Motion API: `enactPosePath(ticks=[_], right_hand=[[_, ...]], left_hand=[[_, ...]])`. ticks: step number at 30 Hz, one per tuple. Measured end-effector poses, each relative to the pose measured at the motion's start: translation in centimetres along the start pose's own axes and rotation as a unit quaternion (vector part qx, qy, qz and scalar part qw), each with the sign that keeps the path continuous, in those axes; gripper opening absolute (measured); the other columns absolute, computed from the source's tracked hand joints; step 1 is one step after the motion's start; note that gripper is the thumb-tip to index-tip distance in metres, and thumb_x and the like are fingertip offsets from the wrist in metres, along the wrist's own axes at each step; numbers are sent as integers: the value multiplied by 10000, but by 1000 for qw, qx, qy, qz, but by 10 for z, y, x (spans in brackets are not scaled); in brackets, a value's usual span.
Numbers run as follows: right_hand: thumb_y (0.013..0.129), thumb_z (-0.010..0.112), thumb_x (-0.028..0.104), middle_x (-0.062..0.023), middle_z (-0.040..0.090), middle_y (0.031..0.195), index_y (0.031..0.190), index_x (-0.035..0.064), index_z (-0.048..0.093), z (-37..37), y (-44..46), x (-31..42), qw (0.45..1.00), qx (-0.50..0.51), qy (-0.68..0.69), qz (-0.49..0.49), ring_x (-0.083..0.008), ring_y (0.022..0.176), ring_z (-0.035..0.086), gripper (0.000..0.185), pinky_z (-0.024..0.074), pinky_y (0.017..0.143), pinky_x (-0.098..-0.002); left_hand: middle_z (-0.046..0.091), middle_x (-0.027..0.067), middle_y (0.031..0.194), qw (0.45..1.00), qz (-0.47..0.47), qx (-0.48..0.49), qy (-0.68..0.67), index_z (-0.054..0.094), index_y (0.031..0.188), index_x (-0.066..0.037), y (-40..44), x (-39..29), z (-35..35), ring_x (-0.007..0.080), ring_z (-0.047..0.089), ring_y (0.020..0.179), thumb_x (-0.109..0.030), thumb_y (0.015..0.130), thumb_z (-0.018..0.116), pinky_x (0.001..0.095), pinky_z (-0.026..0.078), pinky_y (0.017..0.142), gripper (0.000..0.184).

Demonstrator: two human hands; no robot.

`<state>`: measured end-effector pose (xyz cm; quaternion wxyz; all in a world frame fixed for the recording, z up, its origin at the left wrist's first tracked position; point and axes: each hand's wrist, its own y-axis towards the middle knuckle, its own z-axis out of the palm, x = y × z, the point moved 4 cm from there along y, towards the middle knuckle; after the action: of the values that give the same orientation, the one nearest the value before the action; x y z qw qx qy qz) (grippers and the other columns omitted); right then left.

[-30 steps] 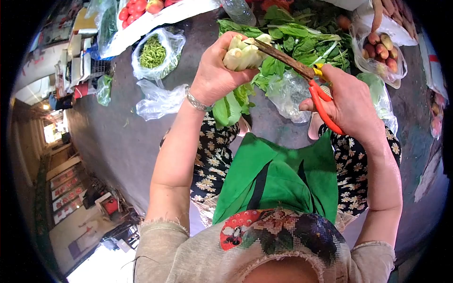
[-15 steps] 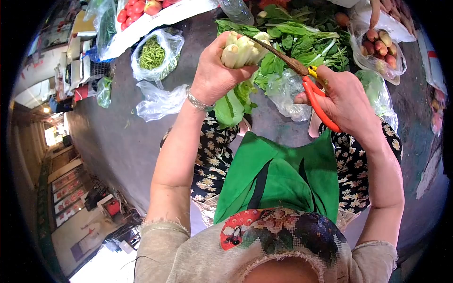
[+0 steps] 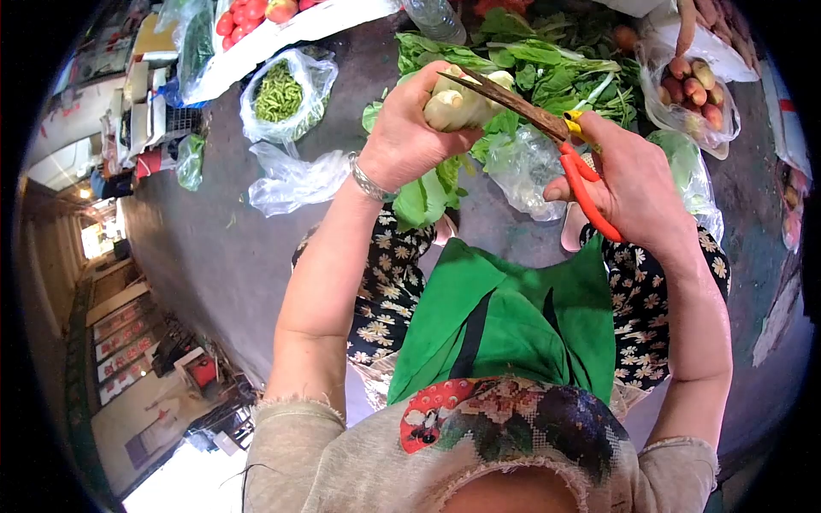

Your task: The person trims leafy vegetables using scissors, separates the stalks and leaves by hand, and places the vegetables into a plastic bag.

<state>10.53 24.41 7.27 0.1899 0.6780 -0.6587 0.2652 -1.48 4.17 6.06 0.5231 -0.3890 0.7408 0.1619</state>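
My left hand (image 3: pixel 412 132) is wrapped round a bunch of leafy greens, its pale cut stem ends (image 3: pixel 462 101) facing up and its leaves (image 3: pixel 423 198) hanging below. In my right hand (image 3: pixel 633 175) are scissors (image 3: pixel 588 195) with red-orange handles and a yellow part near the pivot. Their rusty brown blades reach left over the pale stems, slightly parted toward the tips. Beyond both hands lies a pile of loose leafy greens (image 3: pixel 556 73). A clear plastic bag (image 3: pixel 528 175) rests between my hands on the dark surface.
A bag of chopped green pieces (image 3: pixel 280 94) and a crumpled clear bag (image 3: pixel 295 178) lie at the left. Red tomatoes (image 3: pixel 248 17) are at the upper left, beside a clear bottle (image 3: pixel 434 19). Reddish round produce (image 3: pixel 694 92) fills a bag at the right.
My left hand has moved slightly right with the bunch, and the bunch has turned a little. The scissors have shifted slightly and their blades now lie further over the stems.
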Motion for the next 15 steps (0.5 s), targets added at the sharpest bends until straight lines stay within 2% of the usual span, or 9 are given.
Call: enactPosePath(ticks=[7,9,15], right_hand=[[742,665,674,-213,622,793,976,-4,555,2,1,1,1000,-15,0,-9,-406,776,627,726,486,665,-468],[749,662,672,-217,616,778,945,-4,545,4,1,1,1000,-10,-2,-7,-408,761,624,714,482,655,-471],[771,668,644,-195,570,635,855,0,538,8,2,2,999,-17,37,-14,-420,656,600,662,471,606,-474]], left_hand=[[622,5,1133,998,32,33,-39,536,1238,-68,-1,2,5,115,587,1046,63,675,725,284,491,938,608],[633,-1,1011,997,33,13,-70,551,1156,-66,-1,0,7,97,596,925,32,685,753,270,517,826,522],[628,-7,1031,995,33,16,-96,552,1154,-75,0,-2,9,92,592,942,40,694,758,273,522,823,516]])
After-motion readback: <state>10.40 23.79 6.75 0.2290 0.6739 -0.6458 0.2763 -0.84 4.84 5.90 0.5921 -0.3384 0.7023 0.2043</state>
